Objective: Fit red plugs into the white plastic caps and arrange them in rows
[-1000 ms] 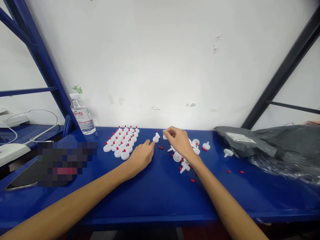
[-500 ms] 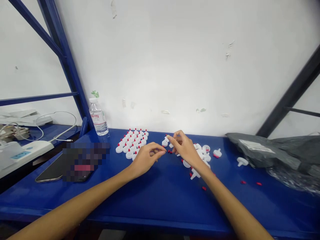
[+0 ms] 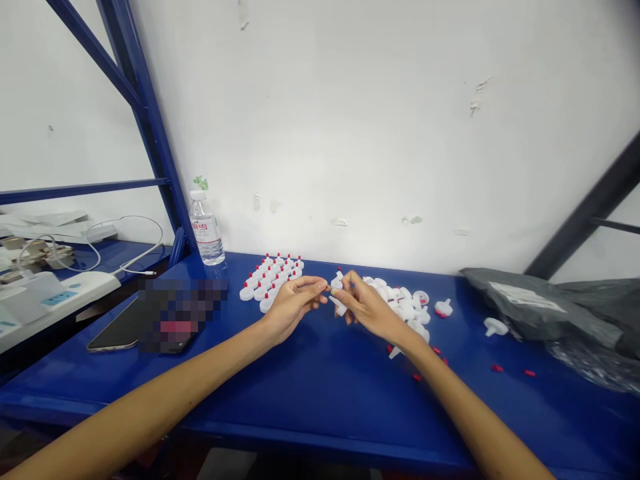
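The left grip (image 3: 295, 307) pinches narrowly on a small red cap (image 3: 327, 288); the right grip (image 3: 371, 311) closes on a white spouted lid (image 3: 341, 309), just beside that cap. Rows of capped lids (image 3: 274, 276) stand left of the left grip, near the back edge of the blue surface (image 3: 310, 387). Loose lids (image 3: 406, 309) crowd the right grip's outer side. Below both grips, open room runs to the front edge.
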Demonstrator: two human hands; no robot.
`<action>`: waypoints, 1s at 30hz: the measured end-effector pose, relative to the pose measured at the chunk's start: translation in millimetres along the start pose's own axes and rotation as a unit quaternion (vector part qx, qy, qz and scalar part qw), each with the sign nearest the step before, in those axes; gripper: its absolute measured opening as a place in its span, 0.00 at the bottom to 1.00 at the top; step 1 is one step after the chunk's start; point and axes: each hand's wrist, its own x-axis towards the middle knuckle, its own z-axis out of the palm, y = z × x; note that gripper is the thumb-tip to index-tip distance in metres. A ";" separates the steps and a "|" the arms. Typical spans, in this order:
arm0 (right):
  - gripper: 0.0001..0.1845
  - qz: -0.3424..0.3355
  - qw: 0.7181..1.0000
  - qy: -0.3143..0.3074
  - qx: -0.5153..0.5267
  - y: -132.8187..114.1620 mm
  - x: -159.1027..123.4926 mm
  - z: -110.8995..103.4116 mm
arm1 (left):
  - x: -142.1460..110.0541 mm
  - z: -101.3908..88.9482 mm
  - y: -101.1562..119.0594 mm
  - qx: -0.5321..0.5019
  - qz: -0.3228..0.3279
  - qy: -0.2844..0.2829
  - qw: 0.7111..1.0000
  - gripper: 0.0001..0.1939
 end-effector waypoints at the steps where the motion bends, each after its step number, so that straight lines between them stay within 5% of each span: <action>1: 0.18 0.001 1.000 -0.004 0.001 0.0 -0.2 0.5 | -0.3 0.3 0.6 0.004 -0.003 -0.003 1.000 0.19; 30: 0.18 -0.008 0.998 0.054 0.020 -7.0 -0.8 4.2 | -6.7 7.3 10.0 0.142 0.002 0.005 0.990 0.20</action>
